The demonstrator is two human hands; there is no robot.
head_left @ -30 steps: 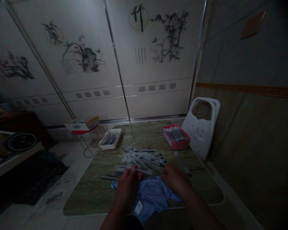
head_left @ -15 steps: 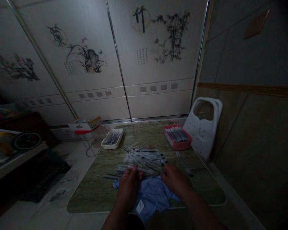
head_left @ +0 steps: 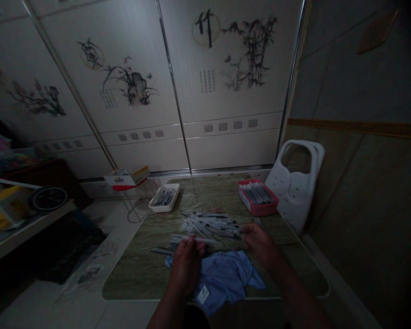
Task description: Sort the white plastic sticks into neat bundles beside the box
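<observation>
My left hand (head_left: 187,260) is closed over the near edge of the pen pile, with a clear pen (head_left: 205,240) sticking out to the right from its fingers. A heap of clear and grey pens (head_left: 208,224) lies just beyond it. My right hand (head_left: 262,242) is at the heap's right end, its fingertips pinched together by the dark pen ends; what they hold is too dim to make out. More pens (head_left: 162,251) lie left of my left hand. A crumpled blue cloth (head_left: 222,278) with a white label is spread between my forearms.
On the low table (head_left: 133,274) stand a white tray (head_left: 173,198) of pens at the back left and a red basket (head_left: 264,209) full of pens at the back right. A white folded plastic chair (head_left: 294,196) leans by the wall. A carton (head_left: 125,178) rests on a red stool.
My right hand has moved right and slightly away from me, off the blue cloth, and now covers most of the loose pens there. My left hand stays with its pen. The view has shifted slightly.
</observation>
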